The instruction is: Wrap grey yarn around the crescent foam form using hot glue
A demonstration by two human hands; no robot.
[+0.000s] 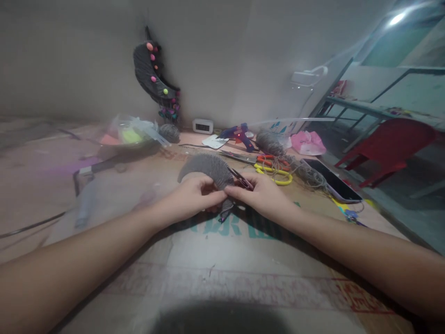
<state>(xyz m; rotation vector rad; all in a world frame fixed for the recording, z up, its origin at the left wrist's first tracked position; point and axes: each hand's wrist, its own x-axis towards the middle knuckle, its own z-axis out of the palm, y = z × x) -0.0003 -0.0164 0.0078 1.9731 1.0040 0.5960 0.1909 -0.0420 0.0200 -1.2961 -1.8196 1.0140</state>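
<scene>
A grey yarn-wrapped crescent shape [208, 168] lies on flattened cardboard [222, 260] in front of me. My left hand [194, 197] pinches its lower right end, fingers closed on it. My right hand [262, 195] is closed on small dark scissors [241, 179], whose blades rest against the same end of the crescent. A dark tip of the crescent pokes out below, between the two hands.
Behind lie yellow-handled scissors [274, 175], orange-handled scissors [266, 160], a blue glue gun [239, 135], grey yarn balls [269, 143], a phone [330, 180], a small clock [203, 125] and a plastic bag [130, 134]. A finished dark crescent with coloured beads [153, 76] hangs on the wall. A red chair [389, 144] stands to the right.
</scene>
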